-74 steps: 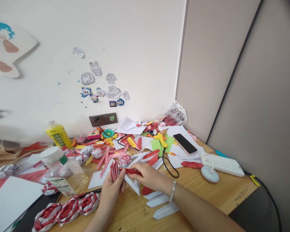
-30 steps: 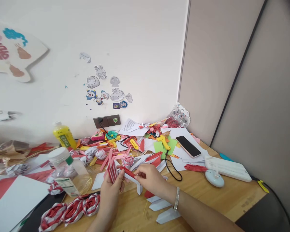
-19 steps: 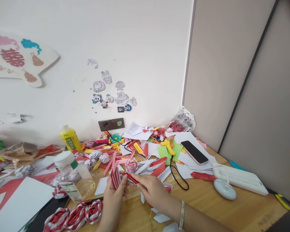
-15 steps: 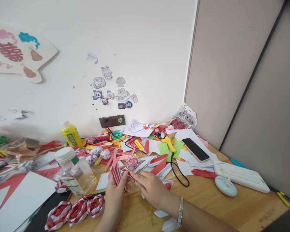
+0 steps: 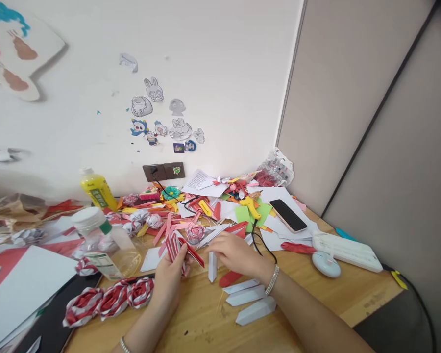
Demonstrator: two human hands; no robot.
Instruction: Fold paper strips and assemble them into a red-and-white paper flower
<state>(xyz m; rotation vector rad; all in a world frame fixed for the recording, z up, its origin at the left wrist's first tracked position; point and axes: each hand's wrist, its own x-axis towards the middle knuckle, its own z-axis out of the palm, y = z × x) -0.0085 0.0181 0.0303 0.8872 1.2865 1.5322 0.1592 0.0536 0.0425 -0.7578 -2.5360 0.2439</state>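
My left hand (image 5: 171, 277) is closed on a bunch of folded red-and-white paper strips (image 5: 174, 247), its thumb pressed across them. One darker red folded strip (image 5: 192, 252) sticks out to the right past the thumb. Apart from it, my right hand (image 5: 235, 251) hangs over the paper pile with loosely bent fingers and nothing visible in them. Just below its fingertips is a pointed white folded paper strip (image 5: 212, 268). Several more white folded strips (image 5: 246, 295) lie on the wooden table under my right wrist. A pink-and-white paper rose (image 5: 195, 234) sits behind my hands.
At left stand a clear jar (image 5: 112, 245) with a white lid and a yellow bottle (image 5: 98, 190). Red-and-white paper roses (image 5: 112, 300) lie in front of the jar. A yellow glue gun (image 5: 250, 208), a phone (image 5: 287, 215), a mouse (image 5: 326, 264) and a white power strip (image 5: 347, 250) are at right.
My right hand has let go of the folded paper at my left hand and moved right. The view has shifted, showing more white strips on the table. My left hand keeps its hold.
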